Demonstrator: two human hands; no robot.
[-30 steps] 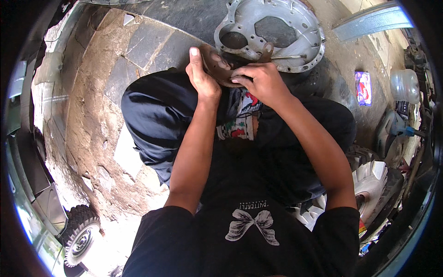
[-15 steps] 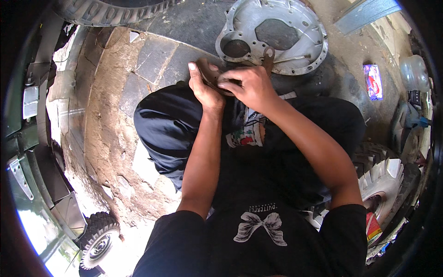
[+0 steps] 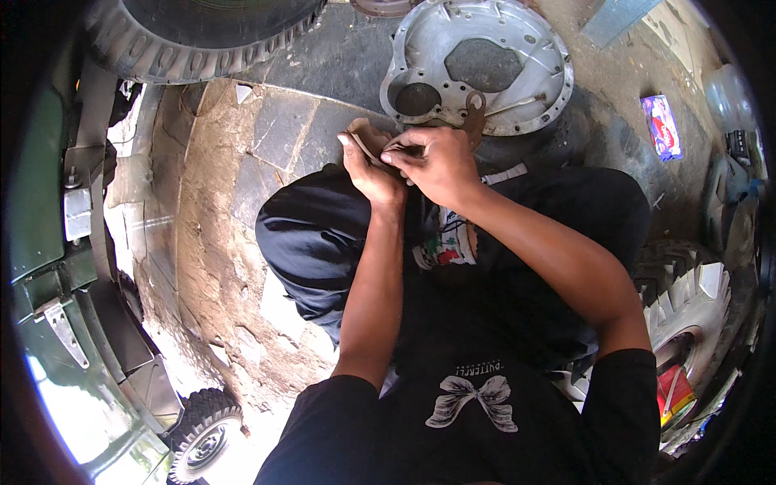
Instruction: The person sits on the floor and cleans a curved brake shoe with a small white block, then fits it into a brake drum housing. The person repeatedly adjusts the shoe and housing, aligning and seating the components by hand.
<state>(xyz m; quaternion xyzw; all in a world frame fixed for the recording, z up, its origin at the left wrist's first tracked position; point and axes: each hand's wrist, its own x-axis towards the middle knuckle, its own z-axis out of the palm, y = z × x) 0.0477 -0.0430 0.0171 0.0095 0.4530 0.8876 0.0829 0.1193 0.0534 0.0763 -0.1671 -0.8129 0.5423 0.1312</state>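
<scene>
My left hand [image 3: 373,176] grips a brown, curved metal piece [image 3: 366,136] above my lap, thumb along its side. A rusty lever end [image 3: 474,119] with a hole sticks out beyond my right hand. Both look like ends of one clutch fork, but its middle is hidden behind my right hand. My right hand [image 3: 440,162] is closed, fingertips pinched against the inner side of the curved piece; whatever they hold is hidden. Just past the hands, a round grey metal bell housing [image 3: 558,89] lies on the floor, with one large opening and a smaller one.
A big tyre [image 3: 202,61] lies at the far left, and another treaded tyre [image 3: 687,311] is at the right. A purple packet [image 3: 661,128] and a clear plastic jug [image 3: 729,97] are on the right side. Green vehicle bodywork [image 3: 48,218] lines the left edge.
The whole view has shifted, bringing more of the far-left tyre in. My left hand keeps its grip, and my right fingers stay at the curved piece with only a slight shift.
</scene>
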